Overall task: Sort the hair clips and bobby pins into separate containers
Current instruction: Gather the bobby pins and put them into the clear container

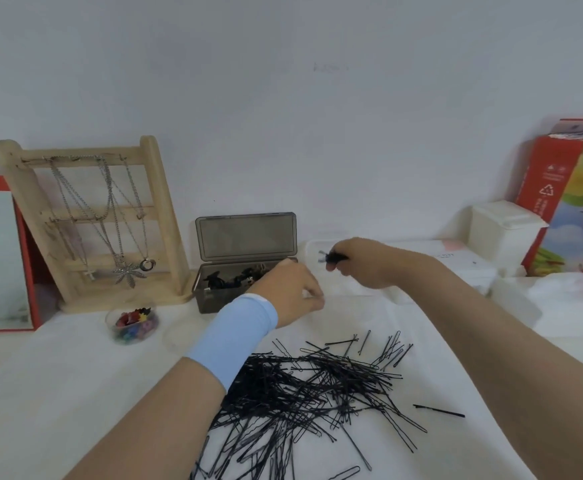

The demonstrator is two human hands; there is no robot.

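Bobby pins point(318, 386) lie heaped on the near table and hair clips point(227, 280) fill the grey box point(207, 301), while the right hand point(363, 265) pinches a dark bundle point(333, 258) above a clear tray point(312, 245), which the left hand point(293, 292), curled with its grip unclear, crowds, so a loose release could spill pieces into the adjoining box.

Soft even light, slight blur, wide-angle distortion
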